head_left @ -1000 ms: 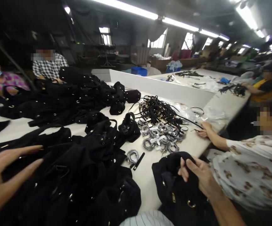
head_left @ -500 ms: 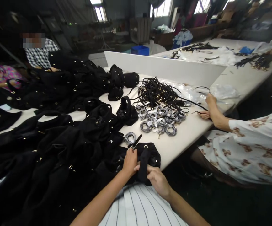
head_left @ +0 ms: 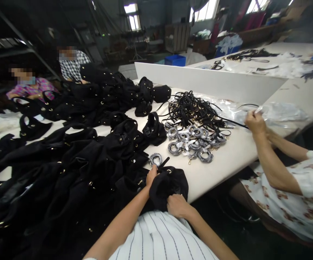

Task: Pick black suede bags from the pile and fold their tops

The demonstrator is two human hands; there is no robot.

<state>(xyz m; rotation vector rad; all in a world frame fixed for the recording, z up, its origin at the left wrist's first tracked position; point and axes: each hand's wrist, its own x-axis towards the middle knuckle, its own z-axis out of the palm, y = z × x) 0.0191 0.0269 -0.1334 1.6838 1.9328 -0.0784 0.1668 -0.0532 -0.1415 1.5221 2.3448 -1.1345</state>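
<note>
Black bag (head_left: 169,186) sits at the near edge of the tabletop (head_left: 226,162), directly in front of the striped shirt (head_left: 161,238), bunched into a soft lump with brass eyelets showing.

Left hand (head_left: 151,177): on the bag's far-left upper edge, fingers curled onto the fabric; grip closed on the bag. Right hand (head_left: 178,206): at the bag's near-right lower edge, fist clamped on the fabric. So the bag lies between the two hands, its long axis running roughly from the left hand, further away, to the right hand, nearer the body. Both hands touch it; neither is the nearer.

Just beyond the left hand: one wrapped grey coil (head_left: 155,159) and a short black strip (head_left: 164,162), near but apart from the bag, as far as can be told. Further out: a cluster of like coils (head_left: 194,142), then a tangle of black straps (head_left: 191,108).

Left of the bag: a large heap of black bags (head_left: 64,159), touching it.

Right side: a co-worker's hand (head_left: 255,121) at clear plastic wrap (head_left: 278,112), well apart from the bag.
</note>
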